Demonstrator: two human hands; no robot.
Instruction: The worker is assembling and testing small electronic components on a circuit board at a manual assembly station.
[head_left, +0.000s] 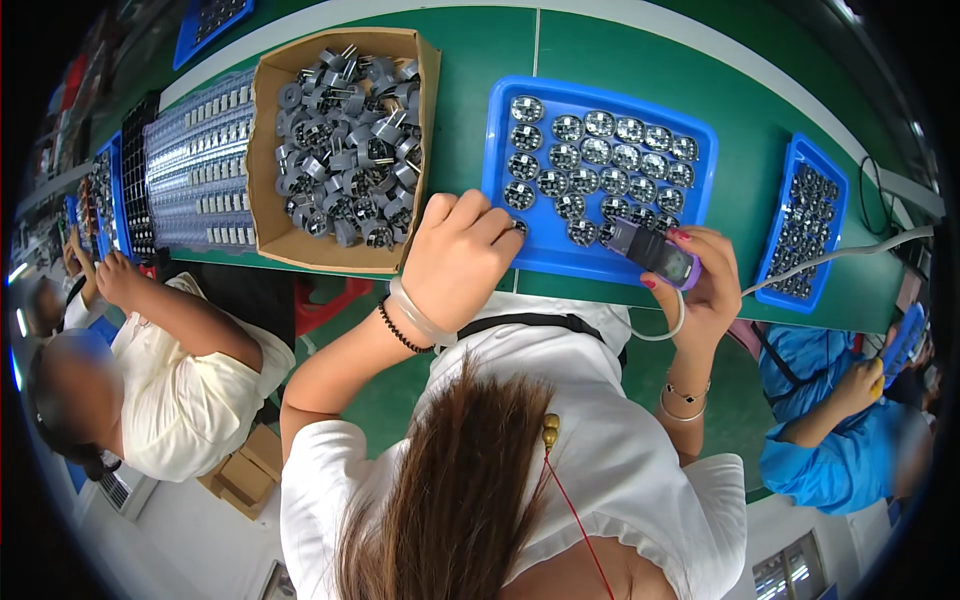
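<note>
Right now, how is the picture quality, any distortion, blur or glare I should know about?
Head view: strong fisheye, so the green table edge bows and the corners go black; the middle blue tray and both hands, left hand and right hand, look sharp; faces at the sides are blurred; lighting is even, with little glare.

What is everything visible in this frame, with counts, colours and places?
Table: one, green, across the top.
Box: one, brown cardboard, full of grey plug parts, left of centre.
Tray: one, blue, holding rows of round grey parts, centre.
Side tray: one, blue, right.
Clear strips: a stack, left of the box.
Co-workers: two, cream top left, blue top right.
Left hand: at the tray's near left corner.
Right hand: holds a purple tool with a grey cable.
</note>
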